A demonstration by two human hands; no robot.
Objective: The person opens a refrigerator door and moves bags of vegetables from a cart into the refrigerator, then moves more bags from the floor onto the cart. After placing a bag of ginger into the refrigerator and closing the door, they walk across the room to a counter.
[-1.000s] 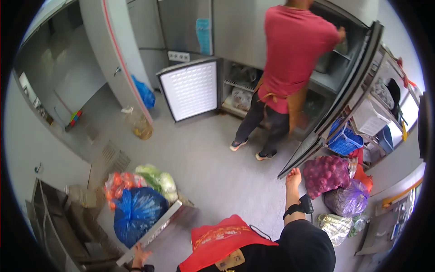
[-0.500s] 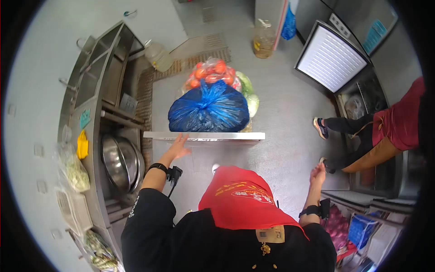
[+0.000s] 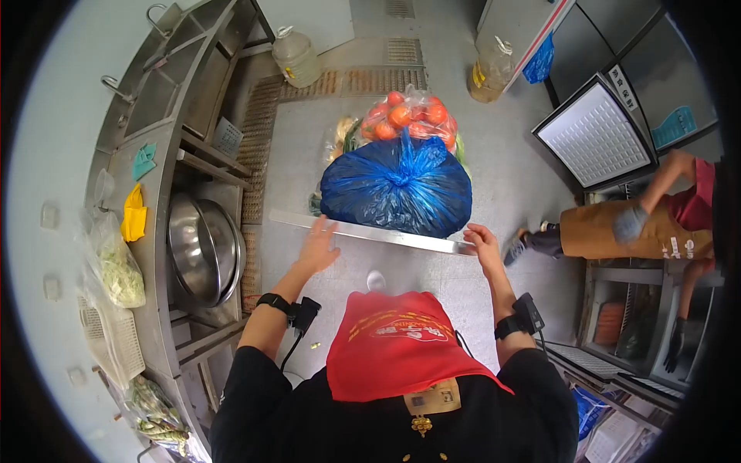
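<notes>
A long panel with a silver edge (image 3: 370,235) stands crosswise in front of me, slightly tilted down to the right. My left hand (image 3: 316,248) rests its fingertips on the left part of that edge, with the fingers spread. At the right end, my right hand (image 3: 485,245) has its fingers and thumb closed on the edge. Just beyond the panel sits a full, knotted blue plastic bag (image 3: 394,189); its contents cannot be made out. Behind it lies a clear bag of tomatoes (image 3: 409,117), with other vegetables partly hidden at the sides.
A steel sink counter (image 3: 174,139) runs along the left, with large metal bowls (image 3: 202,251) below. Plastic jugs (image 3: 297,58) stand on the floor ahead. To the right, a co-worker in a brown apron (image 3: 610,230) works by an open fridge door (image 3: 598,131).
My right hand has come in from the far right onto the panel's end. The panel and bags sit further right in view and are angled. The co-worker has bent toward the fridge.
</notes>
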